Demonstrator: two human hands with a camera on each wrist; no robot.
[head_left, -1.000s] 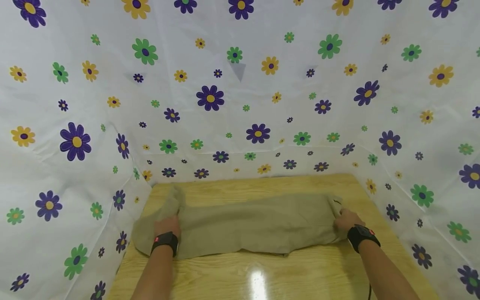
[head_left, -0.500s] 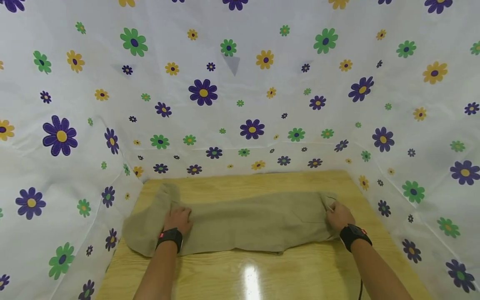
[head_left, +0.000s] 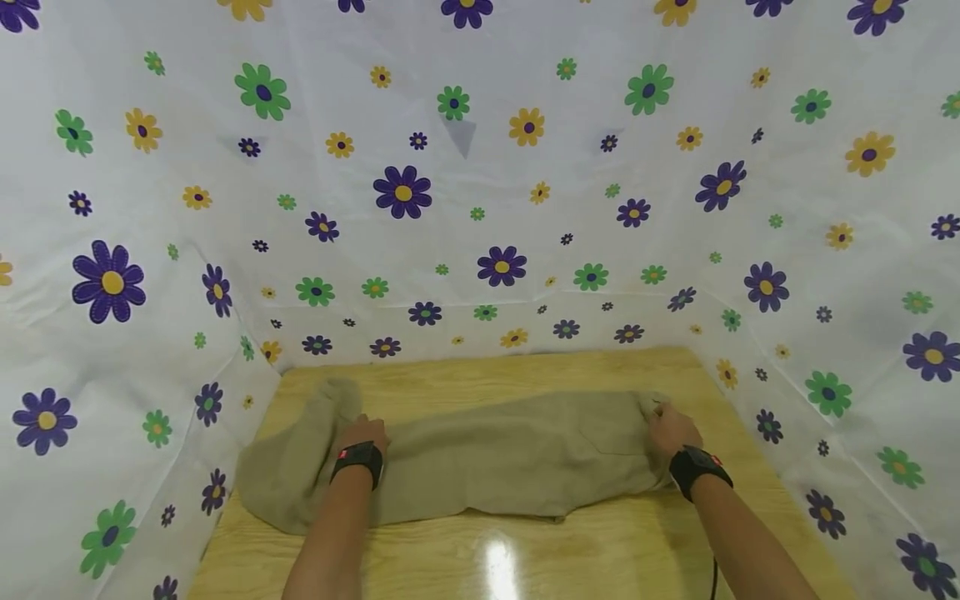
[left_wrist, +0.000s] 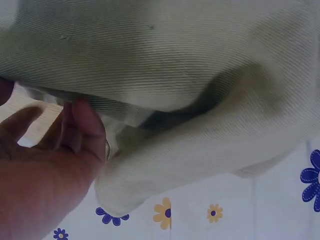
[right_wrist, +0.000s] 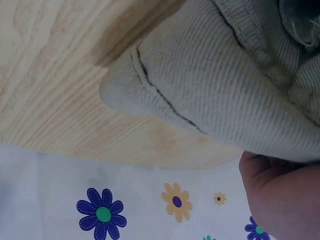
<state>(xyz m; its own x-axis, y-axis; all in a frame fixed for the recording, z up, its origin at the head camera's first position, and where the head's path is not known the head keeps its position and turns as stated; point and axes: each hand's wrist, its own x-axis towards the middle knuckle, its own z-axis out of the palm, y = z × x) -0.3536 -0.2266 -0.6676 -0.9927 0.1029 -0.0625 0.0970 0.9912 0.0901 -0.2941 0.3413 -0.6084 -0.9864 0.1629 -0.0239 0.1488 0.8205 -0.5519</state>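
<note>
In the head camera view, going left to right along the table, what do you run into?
Flowered sheet on the left → loose left end of the khaki garment → left hand → middle of the garment → right hand → bare strip of wooden table → flowered sheet on the right.

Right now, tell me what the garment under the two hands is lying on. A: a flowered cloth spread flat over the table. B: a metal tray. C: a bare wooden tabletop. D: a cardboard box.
C: in the head view the khaki garment lies on the pale wooden tabletop, with the left hand and right hand on its ends.
</note>
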